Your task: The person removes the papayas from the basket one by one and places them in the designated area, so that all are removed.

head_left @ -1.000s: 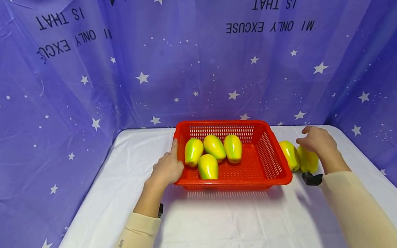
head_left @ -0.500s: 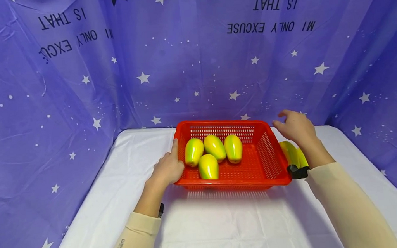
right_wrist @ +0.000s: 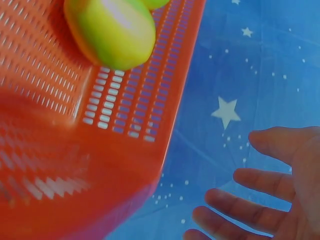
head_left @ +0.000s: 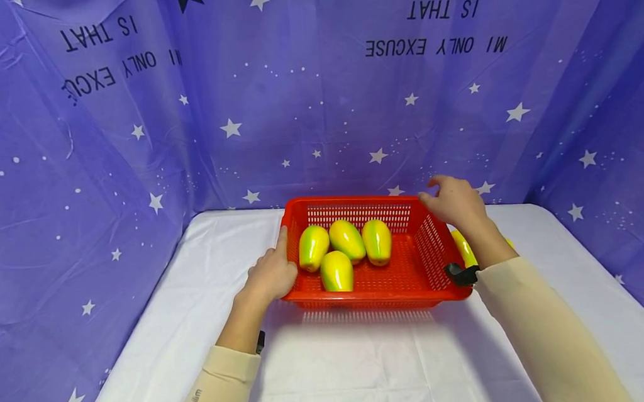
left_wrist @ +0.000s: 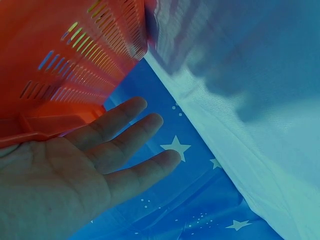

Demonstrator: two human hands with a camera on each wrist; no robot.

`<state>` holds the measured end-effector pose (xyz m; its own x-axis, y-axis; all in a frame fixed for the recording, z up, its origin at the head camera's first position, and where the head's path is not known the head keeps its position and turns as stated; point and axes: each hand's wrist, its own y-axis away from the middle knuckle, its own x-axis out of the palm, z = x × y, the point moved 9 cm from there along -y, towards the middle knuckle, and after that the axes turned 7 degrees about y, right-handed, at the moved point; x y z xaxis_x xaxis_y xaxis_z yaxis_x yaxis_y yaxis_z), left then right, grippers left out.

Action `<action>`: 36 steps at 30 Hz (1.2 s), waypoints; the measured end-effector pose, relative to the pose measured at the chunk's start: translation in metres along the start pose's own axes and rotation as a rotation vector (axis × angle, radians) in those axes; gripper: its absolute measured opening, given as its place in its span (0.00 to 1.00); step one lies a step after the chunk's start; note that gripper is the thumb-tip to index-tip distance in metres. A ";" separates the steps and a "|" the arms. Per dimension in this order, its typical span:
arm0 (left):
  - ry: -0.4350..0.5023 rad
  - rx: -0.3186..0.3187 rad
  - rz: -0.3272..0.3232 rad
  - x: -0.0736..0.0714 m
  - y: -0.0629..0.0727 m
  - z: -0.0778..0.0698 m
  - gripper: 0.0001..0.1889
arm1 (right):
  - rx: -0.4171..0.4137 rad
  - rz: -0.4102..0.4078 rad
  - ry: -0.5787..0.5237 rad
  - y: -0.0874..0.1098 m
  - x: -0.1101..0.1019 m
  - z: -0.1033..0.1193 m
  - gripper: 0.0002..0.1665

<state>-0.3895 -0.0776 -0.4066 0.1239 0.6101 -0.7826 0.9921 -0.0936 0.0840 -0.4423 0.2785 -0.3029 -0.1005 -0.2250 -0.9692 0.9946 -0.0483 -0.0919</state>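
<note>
A red plastic basket (head_left: pixel 404 270) stands on the white table with several yellow-green mangoes (head_left: pixel 337 271) inside, mostly toward its left. My left hand (head_left: pixel 271 273) holds the basket's left rim with thumb and index finger. In the left wrist view its other fingers (left_wrist: pixel 132 142) stretch out straight beside the basket wall. Over the basket's far right corner hovers my right hand (head_left: pixel 458 203), its fingers spread and nothing in them. The right wrist view shows this hand (right_wrist: pixel 250 195) apart from the rim. One mango (head_left: pixel 464 250) lies outside, right of the basket, partly covered by my right forearm.
A sliver of another yellow fruit (head_left: pixel 509 243) shows beyond the right forearm. Purple star-printed cloth (head_left: pixel 314 100) hangs behind the table and along both sides. White cloth (head_left: pixel 380 367) covers the table in front of the basket.
My right hand has moved left and away from me, from over the mangoes outside to the basket's far right corner. The left hand, basket and mangoes inside have stayed put.
</note>
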 end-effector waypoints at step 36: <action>-0.006 -0.006 -0.024 -0.001 0.002 -0.002 0.43 | -0.087 0.186 -0.076 -0.022 0.081 0.054 0.35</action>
<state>-0.3872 -0.0767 -0.4038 0.0996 0.6076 -0.7880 0.9949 -0.0744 0.0683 -0.4740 0.2085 -0.3670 0.0864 -0.2955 -0.9514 0.9944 0.0842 0.0641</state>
